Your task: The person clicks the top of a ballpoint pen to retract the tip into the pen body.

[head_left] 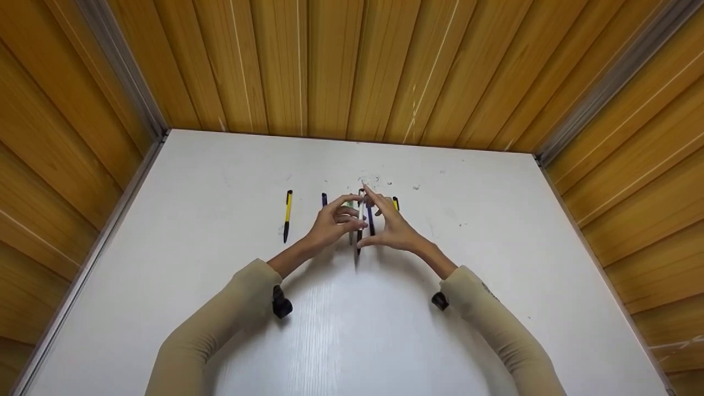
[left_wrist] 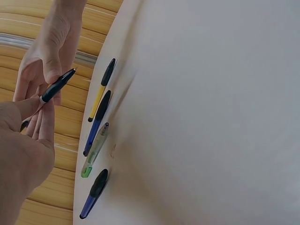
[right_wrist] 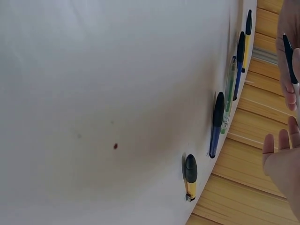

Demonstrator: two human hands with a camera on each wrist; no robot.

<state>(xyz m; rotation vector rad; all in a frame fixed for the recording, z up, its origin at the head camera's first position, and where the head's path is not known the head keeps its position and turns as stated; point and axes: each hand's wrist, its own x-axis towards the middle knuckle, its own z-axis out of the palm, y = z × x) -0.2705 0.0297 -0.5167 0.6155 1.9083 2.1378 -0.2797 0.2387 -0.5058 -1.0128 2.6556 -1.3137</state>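
My left hand [head_left: 329, 224] pinches a white pen with a black grip [head_left: 361, 209] between thumb and fingers, raised above the table. In the left wrist view the pen's black tip [left_wrist: 58, 86] points up and to the right. Close on the other side is my right hand [head_left: 397, 228], its fingers extended and spread. The right wrist view shows those fingers [right_wrist: 283, 139] apart from the pen's black end [right_wrist: 289, 58]. Below the hands lie a clear green pen [left_wrist: 95, 150] and a blue pen [right_wrist: 217, 124], partly hidden in the head view.
On the white table [head_left: 247, 165], a yellow-and-black pen [head_left: 287, 214] lies at the left, then another blue pen [head_left: 324, 199]. A second yellow pen [head_left: 396, 203] is at the right. Wood-patterned walls [head_left: 330, 66] border the table. Small dark marks dot its surface.
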